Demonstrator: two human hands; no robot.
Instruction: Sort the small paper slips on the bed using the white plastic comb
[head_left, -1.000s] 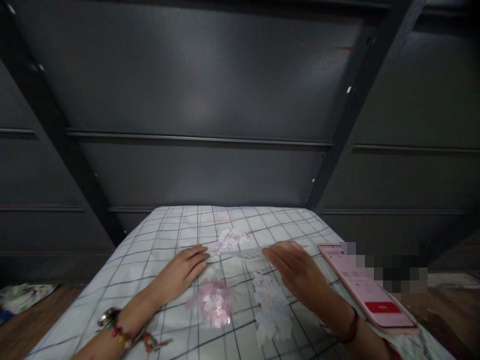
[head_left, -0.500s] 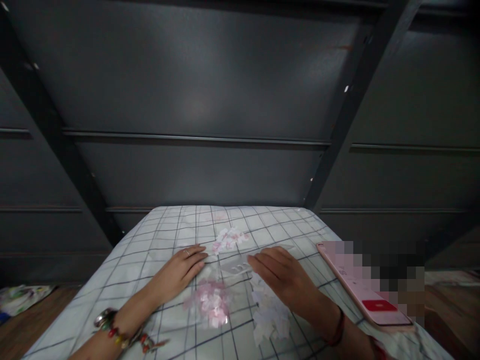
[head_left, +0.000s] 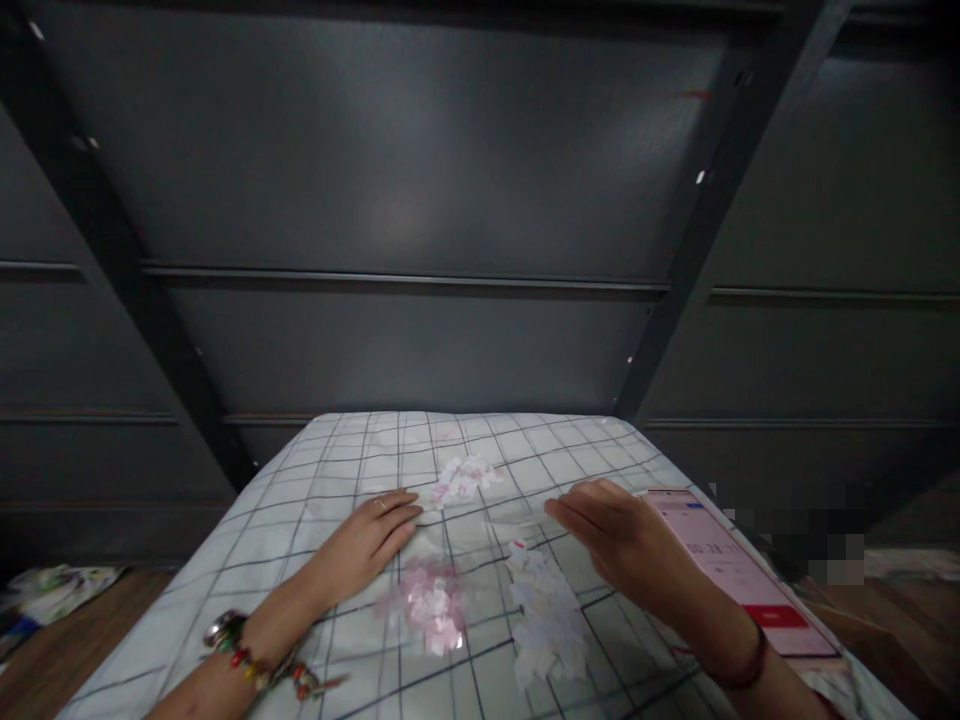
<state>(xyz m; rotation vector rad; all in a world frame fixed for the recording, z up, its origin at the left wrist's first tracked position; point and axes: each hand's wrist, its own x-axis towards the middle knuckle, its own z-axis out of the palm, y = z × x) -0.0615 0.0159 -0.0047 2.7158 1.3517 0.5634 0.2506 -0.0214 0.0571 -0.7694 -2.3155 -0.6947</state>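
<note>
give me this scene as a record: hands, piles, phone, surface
surface: white cloth, dark grid lines
left hand: palm down on cloth
right hand: fingertips at thin translucent piece, grip unclear
near piles: small glossy pink pieces; right of them, small white pieces
far pile: small pink and white pieces
phone: pink edges, lit screen, partly behind right forearm

Part of the phone (head_left: pixel 739 570) is covered by the right forearm (head_left: pixel 690 600), and the area beyond it is obscured by pixel blocks. The pale see-through thing (head_left: pixel 519 521) at the right hand (head_left: pixel 611 530) is too faint and blurred to be identified. The outlines of the pink pieces (head_left: pixel 433 605) are lost in blur. Both the right forearm and the left forearm (head_left: pixel 289 605) are cut off by the bottom edge, as is the checked cloth (head_left: pixel 352 675).
</note>
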